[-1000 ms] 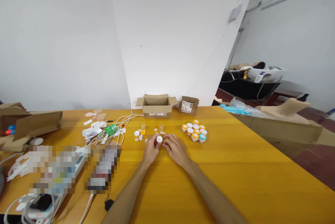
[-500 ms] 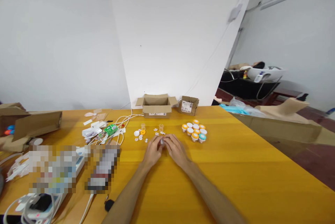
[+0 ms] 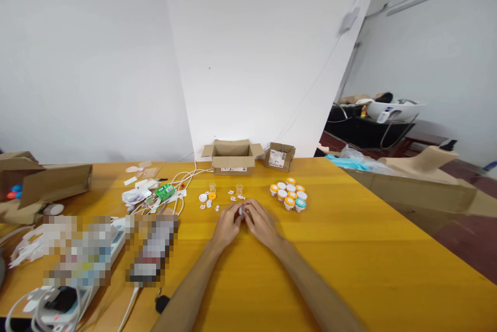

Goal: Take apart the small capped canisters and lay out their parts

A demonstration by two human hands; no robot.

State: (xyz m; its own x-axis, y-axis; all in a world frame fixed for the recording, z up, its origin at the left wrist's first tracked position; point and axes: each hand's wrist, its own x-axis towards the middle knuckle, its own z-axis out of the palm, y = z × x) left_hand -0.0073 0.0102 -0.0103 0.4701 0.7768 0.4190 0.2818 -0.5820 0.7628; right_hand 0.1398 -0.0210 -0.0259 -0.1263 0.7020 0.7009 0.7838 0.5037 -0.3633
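My left hand [image 3: 228, 224] and my right hand [image 3: 259, 219] meet above the table, fingertips closed around a small whitish piece [image 3: 241, 210]. Fingers cover most of it, so its kind cannot be made out. Just beyond my hands stand two small clear cups, a right one [image 3: 239, 189] and a left one [image 3: 212, 187]. Small white printed pieces [image 3: 233, 198] lie near them. To the left are a white round lid [image 3: 202, 198] and an orange ring [image 3: 212, 196]. A cluster of small clear jars with orange, white and teal lids [image 3: 290, 194] stands right of my right hand.
An open cardboard box [image 3: 232, 165] and a smaller carton [image 3: 279, 157] stand at the back against the wall. On the left lie a phone [image 3: 154, 249], a power strip [image 3: 116, 241], white cables [image 3: 190, 182] and a green packet [image 3: 165, 192]. Another cardboard box [image 3: 58, 184] stands far left.
My fingers have shifted slightly around the small whitish piece, and a little more of it shows. The things on the table have stayed where they were.
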